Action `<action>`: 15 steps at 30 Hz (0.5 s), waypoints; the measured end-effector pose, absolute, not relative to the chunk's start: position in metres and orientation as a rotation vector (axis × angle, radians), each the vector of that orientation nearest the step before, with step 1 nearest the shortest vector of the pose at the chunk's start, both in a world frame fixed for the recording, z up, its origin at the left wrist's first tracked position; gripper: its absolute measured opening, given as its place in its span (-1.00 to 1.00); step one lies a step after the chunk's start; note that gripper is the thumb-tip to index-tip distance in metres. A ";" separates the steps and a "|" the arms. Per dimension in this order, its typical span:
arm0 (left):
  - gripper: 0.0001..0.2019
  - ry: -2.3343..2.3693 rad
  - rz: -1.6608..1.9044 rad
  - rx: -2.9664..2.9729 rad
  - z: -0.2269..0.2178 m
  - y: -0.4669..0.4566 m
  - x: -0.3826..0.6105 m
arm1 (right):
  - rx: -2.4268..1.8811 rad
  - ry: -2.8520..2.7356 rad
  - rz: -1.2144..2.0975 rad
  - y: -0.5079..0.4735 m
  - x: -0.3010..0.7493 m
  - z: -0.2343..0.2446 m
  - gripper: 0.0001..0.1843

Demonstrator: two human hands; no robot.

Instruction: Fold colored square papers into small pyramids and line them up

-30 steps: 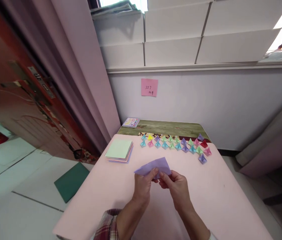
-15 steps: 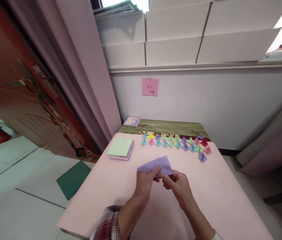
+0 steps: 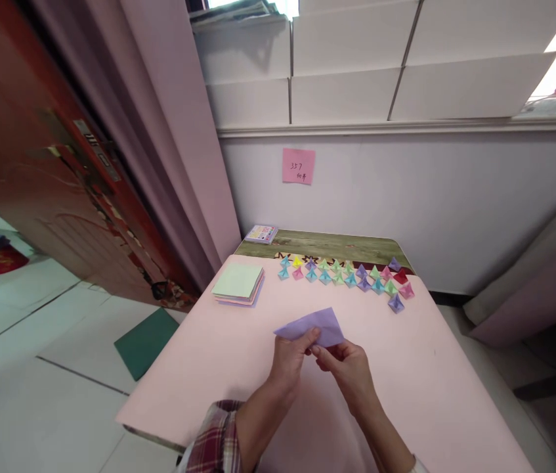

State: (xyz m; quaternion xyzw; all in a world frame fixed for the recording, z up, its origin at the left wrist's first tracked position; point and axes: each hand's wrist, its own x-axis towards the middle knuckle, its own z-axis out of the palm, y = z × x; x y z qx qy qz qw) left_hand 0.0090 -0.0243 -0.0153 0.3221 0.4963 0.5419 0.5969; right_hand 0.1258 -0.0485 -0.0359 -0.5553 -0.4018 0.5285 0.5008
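A folded purple paper sheet (image 3: pixel 318 324) is held just above the pink table (image 3: pixel 218 368), near its middle. My left hand (image 3: pixel 291 358) pinches the sheet's near left edge between thumb and fingers. My right hand (image 3: pixel 349 368) pinches the near edge just to the right. Both hands are closed on the paper, side by side and almost touching. Beyond them, two rows of several small folded paper shapes (image 3: pixel 345 276) in mixed colours lie along the far edge of the pink surface.
A stack of coloured paper squares (image 3: pixel 238 284), green on top, lies at the far left of the table. A small packet (image 3: pixel 260 233) rests on the wooden strip by the wall. A pink note (image 3: pixel 298 165) is stuck to the wall. A green sheet (image 3: pixel 146 341) lies on the floor.
The hands and purple paper have stayed together with only slight finger shifts. The view has drifted a little, so the table sits slightly higher and to the right.
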 end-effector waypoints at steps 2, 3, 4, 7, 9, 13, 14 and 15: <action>-0.77 1.140 1.242 0.737 -0.018 -0.028 0.009 | -1.354 -0.943 1.278 -0.054 0.125 -0.039 -0.56; -0.77 1.137 1.239 0.736 -0.020 -0.030 0.008 | -1.338 -0.916 1.297 -0.056 0.124 -0.040 -0.55; -0.77 1.131 1.236 0.735 -0.021 -0.032 0.008 | -1.310 -0.886 1.326 -0.059 0.124 -0.041 -0.53; -0.76 1.123 1.214 0.742 -0.024 -0.038 0.004 | -1.231 -0.825 1.389 -0.065 0.127 -0.045 -0.40; -0.75 1.139 1.194 0.750 -0.026 -0.041 0.002 | -1.237 -0.847 1.358 -0.067 0.131 -0.047 -0.37; -0.73 1.164 1.124 0.786 -0.032 -0.049 0.000 | -1.323 -0.987 1.174 -0.065 0.141 -0.049 -0.55; -0.72 1.162 1.105 0.793 -0.034 -0.050 0.000 | -1.326 -1.016 1.144 -0.064 0.143 -0.050 -0.59; -0.71 1.158 1.090 0.796 -0.036 -0.051 0.001 | -1.321 -1.035 1.127 -0.064 0.144 -0.052 -0.60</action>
